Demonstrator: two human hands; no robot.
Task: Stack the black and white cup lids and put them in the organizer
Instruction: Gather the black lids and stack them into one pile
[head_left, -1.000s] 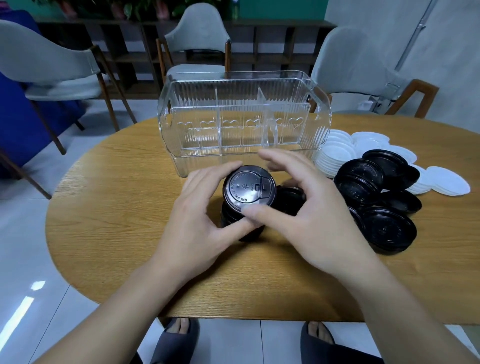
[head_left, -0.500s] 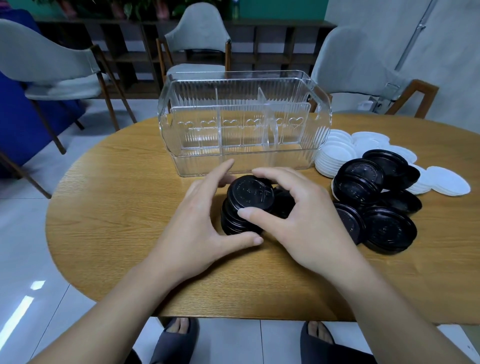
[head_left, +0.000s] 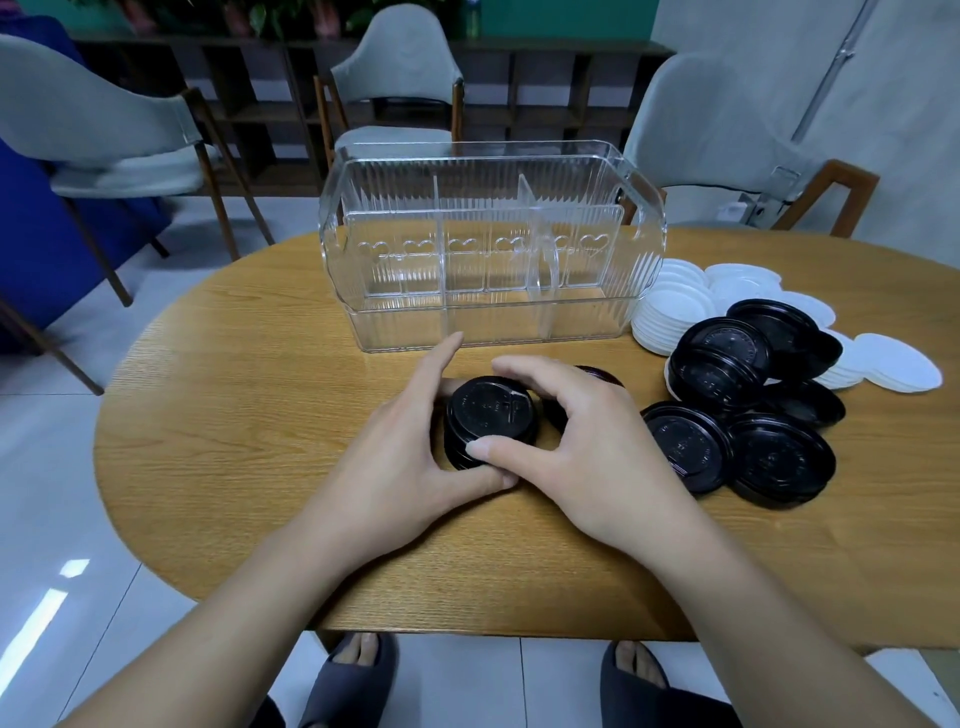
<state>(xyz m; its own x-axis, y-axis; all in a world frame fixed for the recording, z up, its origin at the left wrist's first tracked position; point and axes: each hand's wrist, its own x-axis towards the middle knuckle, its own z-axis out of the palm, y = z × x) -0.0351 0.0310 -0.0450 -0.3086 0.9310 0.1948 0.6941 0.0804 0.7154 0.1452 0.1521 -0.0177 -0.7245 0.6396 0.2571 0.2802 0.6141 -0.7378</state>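
Observation:
A short stack of black lids (head_left: 491, 418) stands on the wooden table (head_left: 249, 415) in front of me. My left hand (head_left: 410, 457) cups its left side, index finger stretched out, thumb under the near edge. My right hand (head_left: 576, 452) curls round its right side, thumb on the near rim, fingers over the far rim. The clear ribbed organizer (head_left: 491, 244) stands behind, its compartments empty. More black lids (head_left: 727, 415) lie loose at the right, and white lids (head_left: 675, 306) sit in a stack and a spread beyond them.
Three grey chairs (head_left: 395, 78) stand round the far side of the table. A dark shelf runs along the back wall. Another black lid (head_left: 597, 375) peeks out behind my right hand. My slippered feet show below the near table edge.
The top lid, held tilted above the stack a second ago, has come down flat onto it. Both hands have lowered and closed in round the stack.

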